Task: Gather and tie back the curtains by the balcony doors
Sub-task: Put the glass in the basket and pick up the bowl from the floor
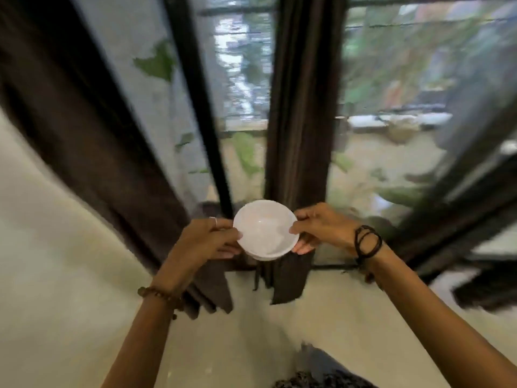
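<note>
I hold a small white bowl (264, 228) level between both hands, in front of the balcony doors. My left hand (208, 238) grips its left rim and my right hand (321, 228) grips its right rim. Straight behind the bowl hangs a gathered dark brown curtain (300, 121), bunched into a narrow column that reaches the floor. A second dark brown curtain (78, 130) hangs at the left, sweeping down to the floor by my left wrist. The view is blurred.
Black door frames (195, 102) split the glass panes, with a balcony and green plants outside. The pale floor (321, 317) runs under my arms. At the right edge lies a dark rug (486, 292). Patterned fabric (319, 379) shows at the bottom.
</note>
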